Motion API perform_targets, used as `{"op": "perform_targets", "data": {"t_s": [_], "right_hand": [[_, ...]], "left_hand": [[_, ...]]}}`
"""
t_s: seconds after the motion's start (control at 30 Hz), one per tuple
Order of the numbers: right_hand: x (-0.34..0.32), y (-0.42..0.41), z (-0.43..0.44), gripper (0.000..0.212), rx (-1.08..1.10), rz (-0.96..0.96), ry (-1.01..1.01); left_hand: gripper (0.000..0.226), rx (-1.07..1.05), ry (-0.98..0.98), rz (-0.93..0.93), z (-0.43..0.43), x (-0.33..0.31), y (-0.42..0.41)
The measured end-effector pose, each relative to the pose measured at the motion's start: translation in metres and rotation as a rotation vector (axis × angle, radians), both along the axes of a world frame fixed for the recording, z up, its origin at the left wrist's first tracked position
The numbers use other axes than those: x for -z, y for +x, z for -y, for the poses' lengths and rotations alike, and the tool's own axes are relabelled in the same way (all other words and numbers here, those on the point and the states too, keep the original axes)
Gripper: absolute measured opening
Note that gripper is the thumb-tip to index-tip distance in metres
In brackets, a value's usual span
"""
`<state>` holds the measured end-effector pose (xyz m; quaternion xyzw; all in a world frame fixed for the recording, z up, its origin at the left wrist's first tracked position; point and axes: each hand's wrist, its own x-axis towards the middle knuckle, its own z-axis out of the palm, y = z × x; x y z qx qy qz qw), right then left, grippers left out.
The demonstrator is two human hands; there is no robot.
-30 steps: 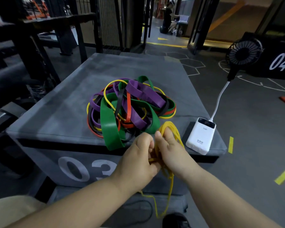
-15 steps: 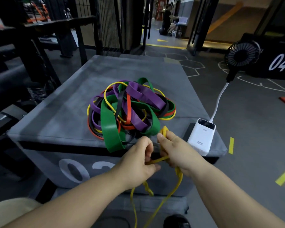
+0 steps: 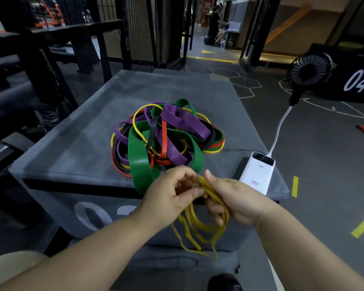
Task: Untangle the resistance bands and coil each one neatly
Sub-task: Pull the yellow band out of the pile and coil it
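Carrying everything, the grey padded bench (image 3: pixel 72 156) is unchanged from a second ago. The tangle of bands (image 3: pixel 166 139), green, purple, red, black and yellow, lies in the same heap at its middle, untouched.

The change is all in the yellow band (image 3: pixel 206 208), which is clear of the heap and held in front of the bench's near edge. A second ago it was one short loop pinched between two close hands, and half a second ago a single strand was stretched between them. Now several long loops hang together below the hands (their lower ends are blurred).

The right hand (image 3: pixel 237 198) has opened out from a pinch. The strands now lie across its palm with the fingers curled under them, so its grip holds the bundle. The left hand (image 3: pixel 168 198) has a narrow grip, thumb and fingertips pinching the same strands near their top.

I judge that this band is freed and its coiling is under way, with the rest of the tangle still to do.

On writing, a dark box (image 3: pixel 345 66) on the floor at far right bears a large white "04". The bench front shows a white "0" and the start of a second digit, the rest hidden by the left forearm. The white power bank (image 3: pixel 257 171) at the bench's right corner carries small print too fine to read.
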<state>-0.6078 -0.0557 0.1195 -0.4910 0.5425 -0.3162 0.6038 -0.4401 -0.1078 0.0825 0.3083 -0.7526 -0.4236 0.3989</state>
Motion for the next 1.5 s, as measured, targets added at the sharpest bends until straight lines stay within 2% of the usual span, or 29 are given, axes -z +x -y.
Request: {"op": "perform_targets", "data": {"t_s": [0.1,0.23,0.33,0.4,0.47,0.53,0.6,0.7,0.83,0.87,0.93,1.0,1.03,1.13,1.27,1.4,1.5], "right_hand": [[-0.003,0.001,-0.001,0.049,-0.019,0.049,0.041],[-0.001,0.0,0.0,0.046,-0.028,0.057,0.082],[-0.001,0.0,0.001,0.045,0.005,0.086,0.109],[-0.004,0.0,0.001,0.041,0.067,0.176,0.114],[-0.007,-0.002,0.002,0.038,0.116,0.278,0.098],[-0.009,-0.005,0.003,0.036,0.154,0.346,0.082],[-0.008,-0.008,0.004,0.036,0.164,0.376,0.084],[-0.007,-0.011,0.004,0.036,0.093,0.36,0.115],[-0.008,-0.015,0.002,0.034,-0.138,0.315,0.17],[-0.009,-0.015,0.002,0.036,-0.184,0.319,0.187],[-0.008,-0.014,0.003,0.055,-0.232,0.324,0.207],[-0.004,-0.013,0.004,0.077,-0.229,0.3,0.217],[-0.002,-0.012,0.004,0.081,-0.218,0.28,0.214],[0.001,-0.007,0.001,0.061,-0.19,0.238,0.165],[-0.002,-0.005,-0.001,0.041,-0.167,0.281,0.231],[0.0,-0.009,0.001,0.036,-0.225,0.382,0.241],[0.001,-0.013,0.005,0.036,-0.273,0.512,0.218]], "left_hand": [[0.027,-0.031,0.0,-0.046,-0.002,-0.005,0.001],[0.027,-0.058,-0.005,-0.093,0.001,-0.008,0.003],[0.035,-0.005,0.032,-0.076,0.004,-0.011,0.005],[0.037,0.042,0.103,-0.061,0.006,-0.011,0.008],[0.026,0.049,0.179,0.026,0.009,-0.007,0.009],[0.015,0.053,0.21,0.218,0.012,-0.002,0.01],[0.026,0.085,0.226,0.327,0.013,0.001,0.01],[0.025,0.086,0.213,0.214,0.01,-0.005,0.01],[0.02,0.127,0.145,0.08,0.008,-0.017,0.011],[0.023,0.142,0.108,0.072,0.007,-0.019,0.011],[0.024,0.159,0.081,0.05,0.005,-0.022,0.01],[0.025,0.215,0.127,0.02,0.002,-0.024,0.01],[0.025,0.253,0.158,0.011,0.002,-0.023,0.009],[0.035,0.202,0.191,0.023,0.007,-0.014,0.009],[0.05,0.11,0.226,0.03,0.015,-0.008,0.011],[0.04,0.191,0.232,0.044,0.011,-0.007,0.01],[0.038,0.288,0.33,0.094,0.007,-0.005,0.009]]}}
